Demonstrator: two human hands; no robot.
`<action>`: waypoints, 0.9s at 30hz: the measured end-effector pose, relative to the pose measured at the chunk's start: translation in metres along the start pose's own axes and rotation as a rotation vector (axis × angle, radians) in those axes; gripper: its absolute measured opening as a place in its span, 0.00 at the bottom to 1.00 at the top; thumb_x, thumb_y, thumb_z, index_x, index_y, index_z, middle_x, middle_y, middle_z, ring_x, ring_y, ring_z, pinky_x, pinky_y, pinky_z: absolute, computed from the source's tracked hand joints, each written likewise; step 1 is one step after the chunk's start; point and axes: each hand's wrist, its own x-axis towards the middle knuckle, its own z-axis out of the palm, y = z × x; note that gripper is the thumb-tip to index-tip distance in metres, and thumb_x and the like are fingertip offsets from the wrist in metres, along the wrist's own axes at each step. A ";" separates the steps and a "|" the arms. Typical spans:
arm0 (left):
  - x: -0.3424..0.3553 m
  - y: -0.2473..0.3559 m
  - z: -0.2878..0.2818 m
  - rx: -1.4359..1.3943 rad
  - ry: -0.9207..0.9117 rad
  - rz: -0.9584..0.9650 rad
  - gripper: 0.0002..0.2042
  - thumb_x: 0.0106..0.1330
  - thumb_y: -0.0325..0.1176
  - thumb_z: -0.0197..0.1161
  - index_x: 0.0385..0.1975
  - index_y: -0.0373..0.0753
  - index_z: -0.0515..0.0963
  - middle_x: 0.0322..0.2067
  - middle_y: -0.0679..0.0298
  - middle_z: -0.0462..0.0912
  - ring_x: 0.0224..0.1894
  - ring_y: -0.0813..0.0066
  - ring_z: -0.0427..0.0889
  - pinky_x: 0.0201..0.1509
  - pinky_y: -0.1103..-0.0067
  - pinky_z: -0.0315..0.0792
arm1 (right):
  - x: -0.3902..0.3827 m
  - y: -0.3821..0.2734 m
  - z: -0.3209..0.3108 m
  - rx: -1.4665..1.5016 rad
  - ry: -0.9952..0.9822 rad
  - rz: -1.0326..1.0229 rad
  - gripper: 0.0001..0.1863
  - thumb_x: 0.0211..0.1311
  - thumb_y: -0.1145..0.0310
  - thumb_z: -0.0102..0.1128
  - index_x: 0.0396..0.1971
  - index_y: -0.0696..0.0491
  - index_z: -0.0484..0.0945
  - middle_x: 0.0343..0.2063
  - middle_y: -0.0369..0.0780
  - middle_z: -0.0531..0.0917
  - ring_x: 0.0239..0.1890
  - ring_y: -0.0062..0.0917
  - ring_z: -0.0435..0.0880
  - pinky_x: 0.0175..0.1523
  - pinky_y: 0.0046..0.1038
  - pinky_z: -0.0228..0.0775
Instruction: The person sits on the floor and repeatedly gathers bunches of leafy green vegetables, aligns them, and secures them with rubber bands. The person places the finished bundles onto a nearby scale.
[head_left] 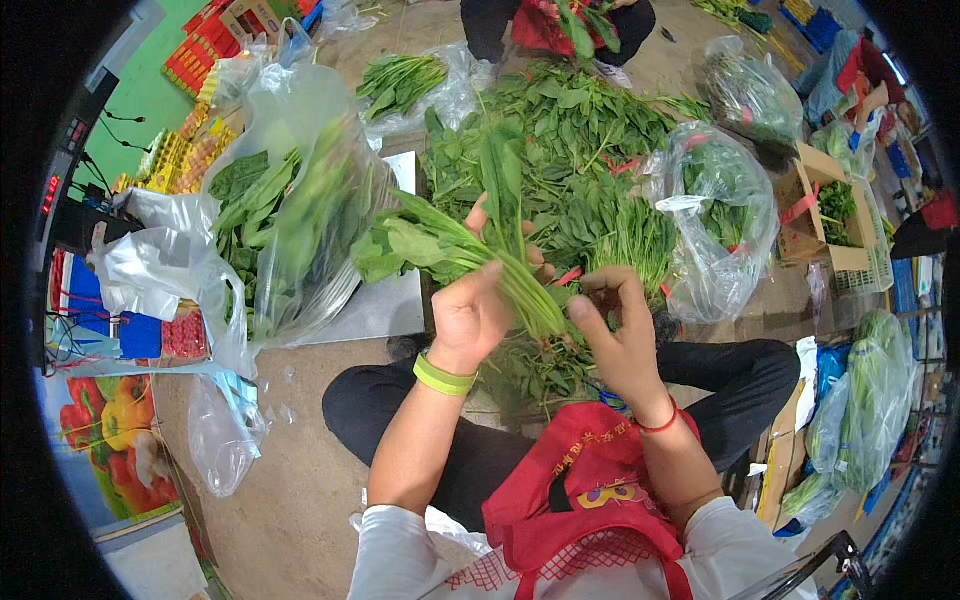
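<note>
My left hand (480,290), with a green band at the wrist, grips a bunch of leafy greens (500,270), leaves toward the upper left and pale stems toward the lower right. My right hand (615,320) is just right of the stem ends, fingers loosely bent and apart, holding nothing visible. A large heap of loose greens (570,140) covers the floor ahead, with more stems and leaves (530,375) beneath my hands. On the left, a clear bag of greens (250,210) rests partly on a pale board (380,310).
Bagged greens (715,210), a cardboard box of herbs (805,200) and long wrapped vegetables (865,400) lie to the right. A co-worker (480,25) sits opposite, holding greens. Red cartons (195,60) and egg trays (185,150) stand at the upper left. My crossed legs (350,400) frame the work area.
</note>
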 end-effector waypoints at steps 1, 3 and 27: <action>-0.001 0.000 -0.001 0.035 -0.026 0.015 0.43 0.61 0.27 0.63 0.78 0.49 0.50 0.60 0.53 0.70 0.54 0.61 0.78 0.61 0.57 0.74 | -0.001 -0.014 -0.002 -0.155 0.022 -0.105 0.16 0.63 0.67 0.69 0.44 0.58 0.75 0.36 0.39 0.77 0.35 0.24 0.77 0.42 0.25 0.70; -0.003 0.002 0.000 0.110 -0.083 0.039 0.46 0.57 0.25 0.64 0.78 0.49 0.50 0.61 0.53 0.69 0.55 0.61 0.77 0.62 0.57 0.74 | 0.000 -0.037 0.009 -0.299 -0.024 -0.223 0.15 0.58 0.74 0.72 0.43 0.56 0.78 0.35 0.38 0.76 0.33 0.25 0.76 0.37 0.26 0.69; 0.000 -0.012 -0.011 0.115 0.177 0.116 0.30 0.65 0.19 0.61 0.66 0.53 0.64 0.53 0.59 0.76 0.42 0.67 0.82 0.47 0.61 0.83 | -0.017 0.005 0.040 0.578 0.314 0.140 0.12 0.80 0.67 0.49 0.54 0.57 0.71 0.37 0.32 0.73 0.33 0.14 0.70 0.39 0.19 0.66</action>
